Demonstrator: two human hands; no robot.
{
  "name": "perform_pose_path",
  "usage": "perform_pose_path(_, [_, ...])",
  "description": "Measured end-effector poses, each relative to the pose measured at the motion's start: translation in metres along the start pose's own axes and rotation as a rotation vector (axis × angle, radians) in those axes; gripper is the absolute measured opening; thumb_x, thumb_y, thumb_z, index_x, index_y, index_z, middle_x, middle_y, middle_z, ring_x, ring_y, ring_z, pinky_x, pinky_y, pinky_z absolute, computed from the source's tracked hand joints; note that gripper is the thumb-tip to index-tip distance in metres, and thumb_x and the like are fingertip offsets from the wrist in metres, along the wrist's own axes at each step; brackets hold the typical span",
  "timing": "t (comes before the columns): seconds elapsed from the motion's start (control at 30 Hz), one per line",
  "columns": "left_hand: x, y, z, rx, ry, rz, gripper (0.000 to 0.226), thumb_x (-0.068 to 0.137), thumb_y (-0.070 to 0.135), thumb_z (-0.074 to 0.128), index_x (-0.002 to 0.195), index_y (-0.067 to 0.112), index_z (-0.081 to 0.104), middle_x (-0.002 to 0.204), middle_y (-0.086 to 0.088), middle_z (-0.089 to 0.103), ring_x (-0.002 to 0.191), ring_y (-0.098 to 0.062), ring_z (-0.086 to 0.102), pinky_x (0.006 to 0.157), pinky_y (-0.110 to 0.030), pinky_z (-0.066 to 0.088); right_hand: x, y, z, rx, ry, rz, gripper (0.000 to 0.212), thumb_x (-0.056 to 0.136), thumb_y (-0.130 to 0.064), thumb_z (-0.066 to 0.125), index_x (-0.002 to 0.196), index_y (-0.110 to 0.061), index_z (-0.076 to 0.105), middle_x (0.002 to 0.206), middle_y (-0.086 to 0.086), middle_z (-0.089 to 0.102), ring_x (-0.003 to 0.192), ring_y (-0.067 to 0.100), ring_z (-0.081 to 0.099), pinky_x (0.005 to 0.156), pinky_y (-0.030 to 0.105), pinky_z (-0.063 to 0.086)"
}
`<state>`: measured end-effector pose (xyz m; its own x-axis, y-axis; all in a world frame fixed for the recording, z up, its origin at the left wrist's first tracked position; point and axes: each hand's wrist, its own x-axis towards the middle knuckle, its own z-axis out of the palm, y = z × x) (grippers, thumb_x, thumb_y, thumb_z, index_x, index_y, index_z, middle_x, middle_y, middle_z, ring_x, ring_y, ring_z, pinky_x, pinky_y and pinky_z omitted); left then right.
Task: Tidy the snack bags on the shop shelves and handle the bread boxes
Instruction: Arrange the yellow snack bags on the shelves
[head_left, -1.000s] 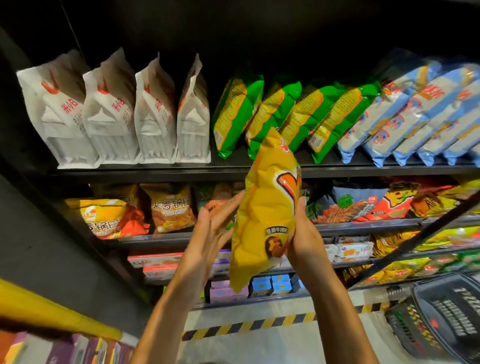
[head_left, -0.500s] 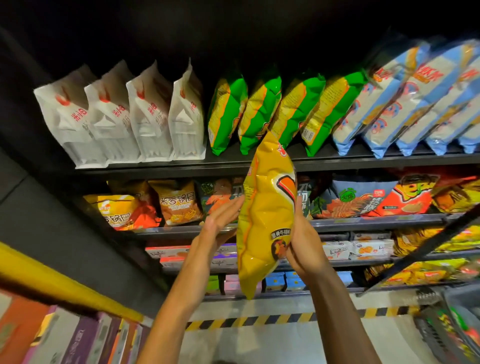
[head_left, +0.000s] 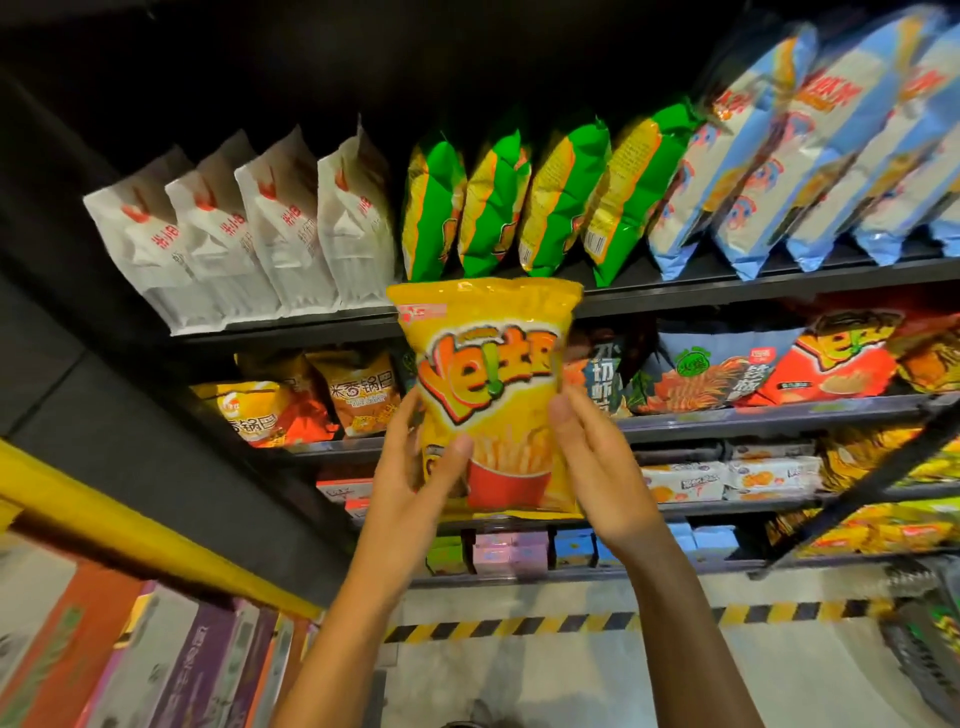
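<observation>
I hold a yellow snack bag (head_left: 488, 384) with a fries picture upright, front toward me, before the shelves. My left hand (head_left: 415, 483) grips its lower left edge, thumb across the front. My right hand (head_left: 597, 467) holds the lower right edge, fingers behind it. The bag's top edge reaches the top shelf's front lip (head_left: 727, 296), below the green bags (head_left: 498, 208). Small boxes (head_left: 685, 480) lie on a lower shelf.
White bags (head_left: 249, 234) stand left on the top shelf, blue bags (head_left: 769, 171) right. Orange and red bags (head_left: 831, 358) fill the second shelf. A yellow rail (head_left: 130, 535) and boxes sit lower left. A dark basket (head_left: 930, 654) is at lower right.
The yellow bag turned from edge-on to front-facing and rose toward the top shelf. My left hand, which was open beside it, now grips its left edge.
</observation>
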<state>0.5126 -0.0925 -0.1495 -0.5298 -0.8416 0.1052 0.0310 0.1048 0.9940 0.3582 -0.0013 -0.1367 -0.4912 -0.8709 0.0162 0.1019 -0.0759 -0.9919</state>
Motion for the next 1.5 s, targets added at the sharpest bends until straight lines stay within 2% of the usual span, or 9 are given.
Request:
perform_pose_path(0.13, [0.006,-0.001,0.006,-0.175,0.072,-0.141,0.058,0.097,0.056,0.057,0.149,0.032,0.046,0.136,0.016,0.066,0.127,-0.005,0.061,0.108,-0.037,0.051,-0.014,-0.004,-0.016,0.008,-0.100,-0.025,0.065,0.088,-0.080,0.032,0.137,-0.047,0.059,0.143,-0.027,0.059,0.139,-0.002,0.049,0.117,0.024,0.037])
perform_pose_path(0.23, [0.006,0.002,0.019,-0.335,0.109,-0.211,0.043,0.100,0.047,0.040,0.134,0.029,0.058,0.116,0.013,0.076,0.108,-0.005,0.071,0.097,-0.033,0.055,-0.026,-0.005,-0.021,-0.009,-0.177,-0.047,0.075,0.084,-0.092,0.030,0.142,-0.052,0.056,0.154,-0.022,0.050,0.147,0.002,0.040,0.125,0.039,0.025])
perform_pose_path(0.6, [-0.005,0.004,0.045,-0.303,0.079,-0.202,0.045,0.099,0.049,0.039,0.134,0.029,0.058,0.127,0.005,0.073,0.119,-0.014,0.068,0.111,-0.049,0.046,-0.041,-0.001,-0.046,-0.006,-0.236,-0.068,0.076,0.077,-0.097,0.034,0.142,-0.060,0.049,0.153,-0.032,0.046,0.145,-0.006,0.038,0.122,0.030,0.027])
perform_pose_path(0.77, [-0.012,0.002,0.044,-0.084,-0.011,-0.102,0.074,0.090,0.068,0.055,0.154,0.035,0.042,0.153,0.010,0.053,0.141,-0.013,0.050,0.119,-0.054,0.038,-0.042,0.004,-0.050,0.003,-0.216,-0.060,0.074,0.088,-0.041,0.082,0.151,-0.040,0.043,0.143,-0.027,0.058,0.133,0.000,0.056,0.102,0.026,0.053])
perform_pose_path(0.83, [-0.014,0.000,0.043,-0.058,-0.079,-0.076,0.077,0.088,0.070,0.055,0.157,0.046,0.031,0.160,0.017,0.041,0.148,-0.010,0.040,0.121,-0.052,0.034,-0.046,0.006,-0.053,0.021,-0.152,-0.081,0.076,0.085,-0.027,0.078,0.151,-0.038,0.042,0.142,-0.025,0.060,0.130,-0.001,0.058,0.097,0.023,0.055])
perform_pose_path(1.03, [-0.023,0.011,0.027,-0.085,-0.267,-0.068,0.095,0.073,0.059,0.085,0.148,0.066,0.027,0.164,0.014,0.036,0.151,-0.018,0.037,0.120,-0.054,0.035,-0.050,0.008,-0.071,0.055,-0.127,-0.029,0.058,0.091,-0.035,0.061,0.147,-0.040,0.047,0.138,-0.031,0.060,0.125,-0.014,0.055,0.102,0.016,0.050])
perform_pose_path(1.23, [-0.035,0.024,0.036,-0.002,-0.174,0.033,0.080,0.096,0.022,0.068,0.152,0.059,0.026,0.151,0.016,0.052,0.140,-0.004,0.049,0.113,-0.046,0.047,-0.059,0.004,-0.075,0.041,-0.098,-0.108,0.066,0.089,-0.038,0.064,0.151,-0.046,0.041,0.153,-0.028,0.046,0.136,-0.010,0.047,0.104,0.015,0.049])
perform_pose_path(1.37, [-0.038,0.028,0.041,0.107,-0.122,0.120,0.064,0.098,0.033,0.057,0.154,0.052,0.031,0.159,0.016,0.039,0.144,0.003,0.040,0.109,-0.029,0.049,-0.066,-0.003,-0.080,-0.073,-0.155,-0.224,0.056,0.094,-0.021,0.066,0.147,-0.034,0.053,0.161,-0.031,0.032,0.149,0.006,0.039,0.097,0.021,0.054])
perform_pose_path(1.5, [-0.041,0.031,0.036,0.194,-0.166,0.162,0.048,0.101,0.040,0.056,0.148,0.047,0.047,0.164,0.023,0.029,0.153,0.001,0.023,0.120,-0.040,0.038,-0.069,-0.006,-0.076,0.002,-0.079,-0.203,0.044,0.098,-0.020,0.063,0.141,-0.032,0.062,0.154,-0.015,0.051,0.137,0.019,0.057,0.093,0.029,0.060])
